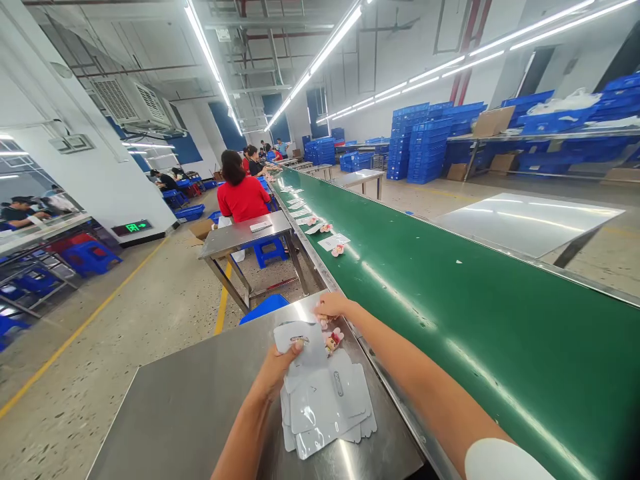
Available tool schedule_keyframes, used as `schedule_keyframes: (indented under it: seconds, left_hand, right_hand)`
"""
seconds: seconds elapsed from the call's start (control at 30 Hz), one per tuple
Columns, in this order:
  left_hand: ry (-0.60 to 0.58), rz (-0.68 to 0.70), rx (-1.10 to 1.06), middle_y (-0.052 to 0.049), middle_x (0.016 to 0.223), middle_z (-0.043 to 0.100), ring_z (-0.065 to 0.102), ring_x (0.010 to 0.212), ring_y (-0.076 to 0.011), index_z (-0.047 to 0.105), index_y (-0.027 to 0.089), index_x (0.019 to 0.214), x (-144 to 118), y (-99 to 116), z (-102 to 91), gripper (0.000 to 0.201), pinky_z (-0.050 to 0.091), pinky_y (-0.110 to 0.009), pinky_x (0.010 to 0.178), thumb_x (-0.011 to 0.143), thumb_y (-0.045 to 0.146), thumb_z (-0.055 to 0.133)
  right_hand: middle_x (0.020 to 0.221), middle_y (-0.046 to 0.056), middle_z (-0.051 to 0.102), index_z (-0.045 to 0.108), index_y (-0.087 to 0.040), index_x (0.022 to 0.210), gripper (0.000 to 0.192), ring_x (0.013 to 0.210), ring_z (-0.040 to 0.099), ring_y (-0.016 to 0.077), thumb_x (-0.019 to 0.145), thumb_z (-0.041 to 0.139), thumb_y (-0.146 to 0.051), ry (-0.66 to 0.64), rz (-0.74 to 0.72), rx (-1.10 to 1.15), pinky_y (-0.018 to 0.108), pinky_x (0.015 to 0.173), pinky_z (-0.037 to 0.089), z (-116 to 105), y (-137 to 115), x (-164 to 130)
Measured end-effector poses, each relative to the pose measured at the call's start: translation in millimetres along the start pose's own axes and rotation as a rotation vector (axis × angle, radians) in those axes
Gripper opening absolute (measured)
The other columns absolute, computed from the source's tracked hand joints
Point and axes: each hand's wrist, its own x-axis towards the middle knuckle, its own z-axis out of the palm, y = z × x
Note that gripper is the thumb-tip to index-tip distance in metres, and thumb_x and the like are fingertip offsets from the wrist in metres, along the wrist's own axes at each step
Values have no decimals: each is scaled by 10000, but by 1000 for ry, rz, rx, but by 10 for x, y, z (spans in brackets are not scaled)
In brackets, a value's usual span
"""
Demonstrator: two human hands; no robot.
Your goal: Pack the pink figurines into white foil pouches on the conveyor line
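Observation:
My left hand (pixel 277 368) pinches a white plastic pouch (pixel 286 335) near its hang hole, thumb on top. My right hand (pixel 334 305) is closed at the far table edge, its fingers on a small pink figurine (pixel 323 322) that they partly cover. Just nearer lies another small figurine (pixel 333 341) with pink ears and a red bow. Under and in front of the held pouch, a loose stack of white pouches (pixel 325 407) is fanned out on the metal table (pixel 200 393).
A green conveyor belt (pixel 430 287) runs along my right, with pouches (pixel 334 241) and small pink figurines (pixel 337 251) along its near edge. Ahead sits a person in a red shirt (pixel 245 200) at another metal table (pixel 245 233). Blue crates (pixel 427 150) stand stacked beyond the belt.

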Motion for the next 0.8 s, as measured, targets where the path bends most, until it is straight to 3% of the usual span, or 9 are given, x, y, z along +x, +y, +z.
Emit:
schedule_keyframes:
  seconds: [0.1,0.23,0.33,0.43,0.57,0.8]
  left_hand:
    - [15,107,103,-83,796,670,607,742,-217,639,88,880,72,-49,23,509,470,-300,694,589,493,743]
    - [33,230,326,-45,800,656,581,761,-209,634,117,872,113,-44,110,449,452,-281,687,622,482,706]
    - [67,264,506,-9,777,643,557,745,-192,632,152,869,70,5,226,334,432,-260,663,662,410,678]
    - [98,278,615,4,741,617,524,715,-183,627,163,838,13,27,336,288,405,-251,630,660,385,672]
    - [135,297,607,6,699,573,482,670,-167,614,158,801,-53,-2,404,296,384,-244,602,663,416,655]
    - [124,437,601,27,628,502,428,603,-131,573,164,701,-153,-66,389,307,355,-220,562,638,446,676]
  right_hand:
    - [649,16,618,574,-167,705,315,645,595,157,699,632,-477,98,-59,60,237,585,429,2,-6,-122]
    - [798,17,614,529,-178,879,460,630,562,105,839,352,-600,284,-157,241,211,547,429,-177,-83,-526]
    - [677,-19,572,524,-195,770,472,572,508,102,774,429,-657,402,-237,300,210,494,371,-262,-240,-875]
    - [632,-31,569,495,-199,658,437,573,500,106,742,516,-628,468,-212,81,213,510,314,-266,-434,-1133]
    - [668,-36,599,467,-202,646,386,585,512,106,765,537,-563,514,-203,-92,217,535,292,-281,-559,-1297]
    - [585,-35,554,463,-207,607,448,547,483,113,751,495,-630,417,-123,-7,214,493,289,-430,-351,-1377]
